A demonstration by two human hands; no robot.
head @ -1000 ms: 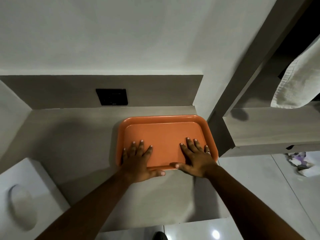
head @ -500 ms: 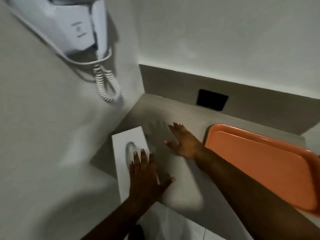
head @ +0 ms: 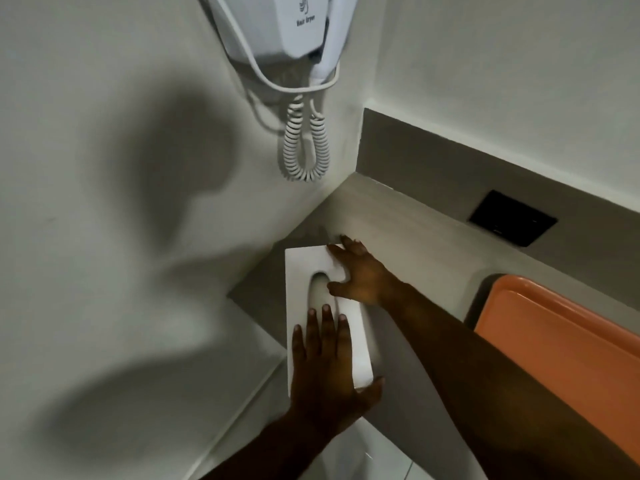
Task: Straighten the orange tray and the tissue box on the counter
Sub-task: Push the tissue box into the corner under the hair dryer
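Right hand (head: 363,278) moved onto tissue box (head: 301,271); left hand (head: 325,368) flat on it.

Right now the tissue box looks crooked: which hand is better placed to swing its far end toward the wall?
Probably the right hand: it touches the far right edge of the tissue box; the left hand lies flat on its near end.

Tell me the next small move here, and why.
Probably turn the tissue box until its sides run parallel with the counter edge. The left hand and right hand both rest on its top, and it sits skewed to both walls of the corner.
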